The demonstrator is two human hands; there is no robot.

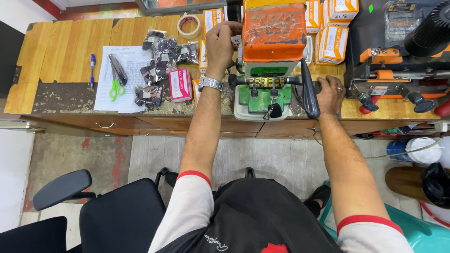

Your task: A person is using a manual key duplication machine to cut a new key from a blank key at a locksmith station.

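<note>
1. The green-based key-cutting machine with a scuffed orange top cover (268,56) stands at the front of the wooden worktop (65,51), between the two hands. A row of brass keys (266,83) sits clamped across its carriage, with a dark key fob (274,110) hanging below them.
2. The left hand (220,44) reaches up to the machine's left side, its grip curled and closed around a part there; what exactly it pinches is hidden by the fingers. A metal wristwatch (210,84) sits on that wrist.
3. The right hand (331,95) lies just right of the long black lever (309,91), fingers bent and pressed against it rather than spread; whether they wrap it fully I cannot tell.
4. To work this well, I judge the lever wants steady, even pressure while the left grip stays firm, so the clamped keys keep aligned.
5. Left of the left grip lie a pink box (180,85), bagged black key blanks (159,65), a roll of tape (189,25), green-handled scissors (115,79) and a blue pen (93,68) on a paper sheet (133,61).
6. Right of the right grip, a second orange-and-black machine (398,70) stands near, leaving little sideways room.
7. The worktop's front edge runs just below the machine; both forearms cross it, over open floor (262,154) beneath.
</note>
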